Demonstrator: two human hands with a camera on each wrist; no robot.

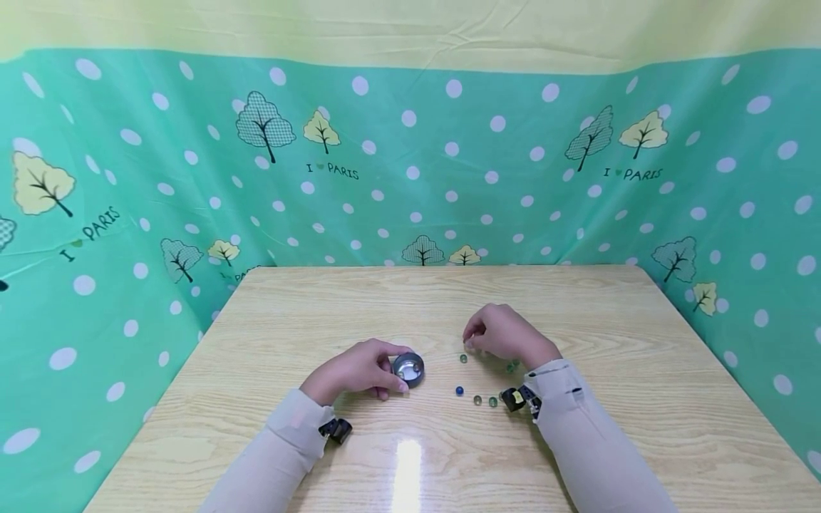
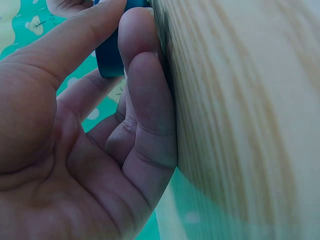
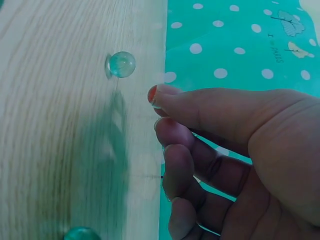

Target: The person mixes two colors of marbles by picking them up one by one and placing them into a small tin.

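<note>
Now, head view: best keep the dish (image 1: 413, 382) still; left hand (image 1: 359, 367) grips it, left of the marbles (image 1: 477, 400) on the table (image 1: 288, 299); right hand (image 1: 503, 333) angles down near a green marble (image 1: 464, 358).
Left wrist view: fingers (image 2: 150, 95) bent, tips by the dish's wall.
Right wrist view: glass may slip, so squeeze gently; thumb (image 3: 200, 107) and finger pinch a reddish marble (image 3: 152, 94).

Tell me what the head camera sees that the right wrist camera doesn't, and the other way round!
Between those two, only the head view shows the left hand, the dish it holds, marbles inside, and the blue marble.

Only the right wrist view shows the right hand's palm side and a reddish bit, maybe a marble's, in its pinch.

Both show the right hand, table, greenish marbles and dotted curtain.
</note>
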